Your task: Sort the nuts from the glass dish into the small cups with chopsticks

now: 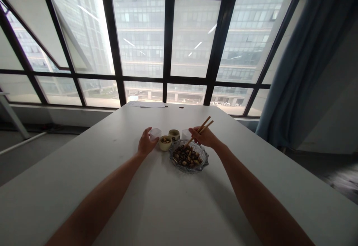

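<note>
My right hand (205,137) is closed around a pair of wooden chopsticks (205,124). Their tips reach into a clear glass bowl (205,159) with a scalloped rim, filled with a dark mix of what look like nuts and seeds (188,156). On the left, my left hand (147,142) has its thumb and fingers around a small translucent white cup (154,134). Just right of that hand stands a small cream cup (164,146) with some nuts in it. Behind it is a second cream cup (174,134) with dark markings. Another translucent cup (185,134) is partly hidden behind my right hand.
Everything stands on a long white table (117,186). White paper sheets (147,104) lie at its far end, near two small dark spots. Beyond are tall dark-framed windows, one tilted open at left. A blue curtain (291,81) hangs at right.
</note>
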The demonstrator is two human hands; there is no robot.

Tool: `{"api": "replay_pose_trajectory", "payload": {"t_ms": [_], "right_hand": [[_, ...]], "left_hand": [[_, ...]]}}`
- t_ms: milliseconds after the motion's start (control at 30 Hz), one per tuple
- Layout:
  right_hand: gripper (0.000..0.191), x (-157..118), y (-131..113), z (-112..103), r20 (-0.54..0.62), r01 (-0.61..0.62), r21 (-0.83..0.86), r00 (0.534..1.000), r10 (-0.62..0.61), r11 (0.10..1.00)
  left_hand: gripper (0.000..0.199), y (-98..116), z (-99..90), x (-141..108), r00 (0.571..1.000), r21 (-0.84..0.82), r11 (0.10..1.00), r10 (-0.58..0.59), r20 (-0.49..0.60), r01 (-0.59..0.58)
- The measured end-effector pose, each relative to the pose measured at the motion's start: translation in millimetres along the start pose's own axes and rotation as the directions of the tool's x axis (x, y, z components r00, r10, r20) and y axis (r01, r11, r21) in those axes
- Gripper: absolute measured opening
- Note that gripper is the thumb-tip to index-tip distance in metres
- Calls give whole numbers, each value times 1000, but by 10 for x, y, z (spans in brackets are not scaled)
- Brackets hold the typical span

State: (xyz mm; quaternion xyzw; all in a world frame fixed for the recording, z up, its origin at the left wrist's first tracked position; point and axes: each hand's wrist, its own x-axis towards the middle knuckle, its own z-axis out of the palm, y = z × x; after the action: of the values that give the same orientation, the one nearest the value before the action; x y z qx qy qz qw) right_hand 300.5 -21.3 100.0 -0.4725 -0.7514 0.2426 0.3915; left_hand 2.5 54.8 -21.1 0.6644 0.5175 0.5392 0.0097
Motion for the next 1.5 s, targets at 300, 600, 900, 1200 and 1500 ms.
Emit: {"api": "replay_pose_trajectory", "payload": {"t_ms": [300, 600, 900, 1200, 1500], "right_hand": [[60, -8, -32, -87, -37, -16, 51, 999, 18, 999], [64, 22, 69, -127, -90, -94, 95, 991, 103, 991], [60, 2, 44, -139, -92, -51, 67, 994, 58, 996], [53, -5, 32, -76, 3, -9, 13, 1000, 9, 1000], [59, 18, 64, -95, -86, -84, 137, 992, 96, 987]], "left_hand": [[62, 7, -7, 7, 998, 17, 999, -42, 42, 41], [62, -31, 20, 3, 999, -13, 999, -30, 38, 31], [61, 9, 0, 4, 997, -9, 999, -43, 61, 44], [59, 48, -18, 2, 995, 9, 999, -52, 85, 51], [59, -5, 9, -1, 997, 18, 1000, -27, 71, 26]]}}
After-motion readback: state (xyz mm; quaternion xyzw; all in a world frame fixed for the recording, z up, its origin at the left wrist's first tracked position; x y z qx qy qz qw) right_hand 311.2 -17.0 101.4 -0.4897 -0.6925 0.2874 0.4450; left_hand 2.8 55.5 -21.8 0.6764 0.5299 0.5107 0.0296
